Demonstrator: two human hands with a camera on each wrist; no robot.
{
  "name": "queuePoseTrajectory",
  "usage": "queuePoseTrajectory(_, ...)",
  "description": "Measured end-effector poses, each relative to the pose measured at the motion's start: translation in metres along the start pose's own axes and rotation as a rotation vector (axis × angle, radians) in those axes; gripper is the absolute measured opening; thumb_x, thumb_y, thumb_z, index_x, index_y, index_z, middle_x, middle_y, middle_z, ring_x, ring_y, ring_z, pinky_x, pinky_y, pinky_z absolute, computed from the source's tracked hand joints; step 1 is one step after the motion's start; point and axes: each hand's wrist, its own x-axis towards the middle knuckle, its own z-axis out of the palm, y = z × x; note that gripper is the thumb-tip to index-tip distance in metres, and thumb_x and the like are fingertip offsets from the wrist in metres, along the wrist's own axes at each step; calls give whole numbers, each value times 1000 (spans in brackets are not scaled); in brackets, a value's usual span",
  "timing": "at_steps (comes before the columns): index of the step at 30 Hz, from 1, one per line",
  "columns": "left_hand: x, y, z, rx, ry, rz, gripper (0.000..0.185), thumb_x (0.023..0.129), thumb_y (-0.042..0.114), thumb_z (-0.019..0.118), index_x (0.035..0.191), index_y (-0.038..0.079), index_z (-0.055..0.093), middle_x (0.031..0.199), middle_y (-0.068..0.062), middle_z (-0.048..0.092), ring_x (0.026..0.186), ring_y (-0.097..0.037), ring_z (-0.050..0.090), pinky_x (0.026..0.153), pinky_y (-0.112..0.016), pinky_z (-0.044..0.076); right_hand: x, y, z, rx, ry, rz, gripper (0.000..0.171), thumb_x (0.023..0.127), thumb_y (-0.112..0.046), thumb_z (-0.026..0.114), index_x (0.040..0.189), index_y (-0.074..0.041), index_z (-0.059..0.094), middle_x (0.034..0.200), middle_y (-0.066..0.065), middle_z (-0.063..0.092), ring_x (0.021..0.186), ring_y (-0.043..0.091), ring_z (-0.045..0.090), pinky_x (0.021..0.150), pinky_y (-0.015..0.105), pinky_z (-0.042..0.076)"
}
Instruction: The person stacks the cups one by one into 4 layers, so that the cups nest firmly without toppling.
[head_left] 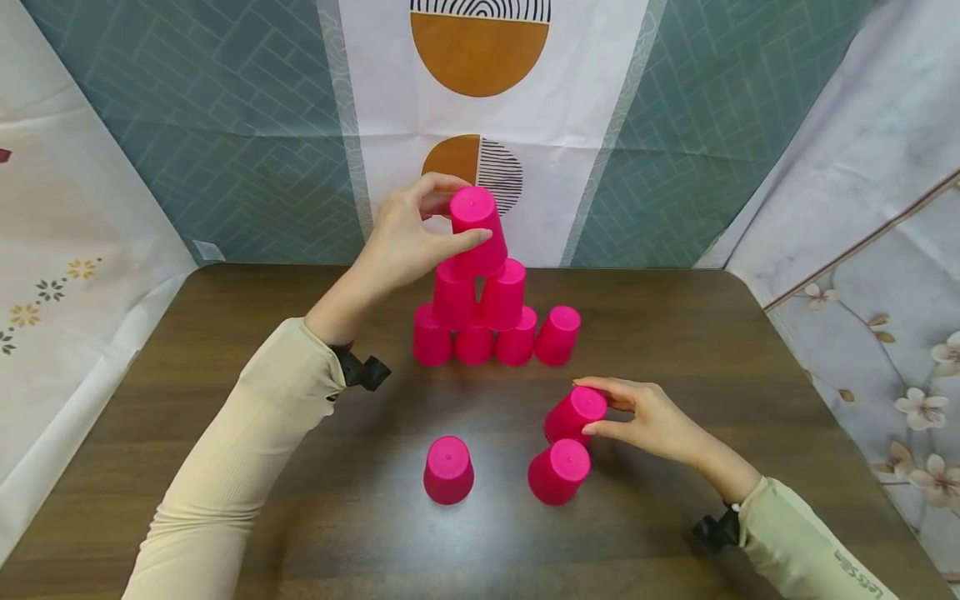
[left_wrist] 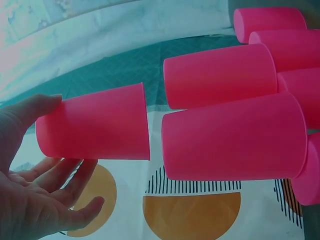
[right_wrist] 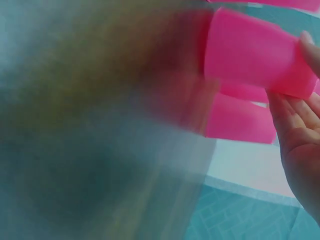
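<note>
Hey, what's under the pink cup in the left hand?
Below the held cup, across a gap, two pink cups stand atop three lower cups. The held cup's inside cannot be seen: its mouth faces down.

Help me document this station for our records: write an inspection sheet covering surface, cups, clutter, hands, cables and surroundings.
Surface: brown table, with glare near the front.
Cups: ten pink cups, all base up; four in a back row, two stacked on that row, two standing in front, two in hand.
Clutter: nothing seen.
Hands: left hand holds a cup just above the stacked two, a gap showing; right hand holds another cup, table contact unclear.
Cables: nothing seen.
Surroundings: patterned cloths behind and at both sides; a black device on each wrist.
</note>
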Motion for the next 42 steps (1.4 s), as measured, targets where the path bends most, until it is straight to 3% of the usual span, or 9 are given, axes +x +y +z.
queuePoseTrajectory(9,-1,-1,-1,-9,-6,12,52,75,27,77,120,14,55,111,0,65,102,-12,60,90,-35,43,22,-14,-37,48,164,-8,60,73,-1,77,129,-7,55,117,15,63,100,-1,61,79,16,50)
queuePoseTrajectory(16,0,-6,1,-24,-5,13,51,75,27,77,120,15,56,109,1,65,99,-11,60,89,-35,43,49,-22,-63,-16,280,-18,59,77,1,73,132,-9,53,114,-3,63,92,-3,62,77,12,49)
queuePoseTrajectory(19,1,-6,3,-20,-10,25,51,75,27,77,120,14,56,109,1,66,98,-12,60,90,-34,43,61,-23,-68,-40,306,15,58,79,0,72,133,-10,52,116,2,63,92,-6,61,76,10,48)
queuePoseTrajectory(22,1,-5,4,-15,-14,35,52,75,27,77,120,14,55,109,2,66,98,-12,60,91,-34,43,74,-24,-69,-67,298,53,58,80,-5,72,134,-11,51,121,11,61,97,1,62,77,9,47)
queuePoseTrajectory(27,3,-4,3,-29,-3,37,52,76,27,77,120,13,54,110,1,66,96,-13,59,90,-33,43,92,-29,-67,-73,281,110,58,82,-18,73,135,-18,51,122,7,61,102,21,64,77,11,48)
queuePoseTrajectory(35,7,-6,2,-32,4,35,50,76,26,77,120,13,55,109,1,66,94,-12,58,86,-30,44,113,-30,-60,-74,210,95,62,80,-29,74,135,-13,50,126,8,58,110,26,60,91,40,48)
queuePoseTrajectory(42,6,-6,1,-6,-14,11,51,76,27,76,121,14,54,111,2,65,97,-13,58,86,-32,44,122,-24,-54,-57,187,113,61,79,-29,75,133,-13,52,125,10,59,109,28,61,91,43,48)
